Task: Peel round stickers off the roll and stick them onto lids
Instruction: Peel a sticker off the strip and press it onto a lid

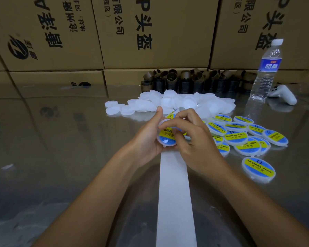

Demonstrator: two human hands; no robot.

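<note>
My left hand (pixel 148 138) grips a white round lid (pixel 165 139) that bears a blue-and-yellow "Soldering Paste" sticker. My right hand (pixel 191 139) curls over the same lid, its fingertips pressing on the sticker. A white backing strip (pixel 175 196) from the sticker roll runs from under my hands toward me. Behind my hands lies a pile of plain white lids (pixel 169 102). To the right lie several stickered lids (pixel 239 136), and one stickered lid (pixel 258 169) sits apart, nearer me.
A shiny reflective table (pixel 70 148) carries everything. Stacked cardboard boxes (pixel 150 32) wall off the back. Several brown cardboard cores (pixel 185 81) stand behind the lids. A water bottle (pixel 266 72) and a white controller (pixel 284 94) stand at the right.
</note>
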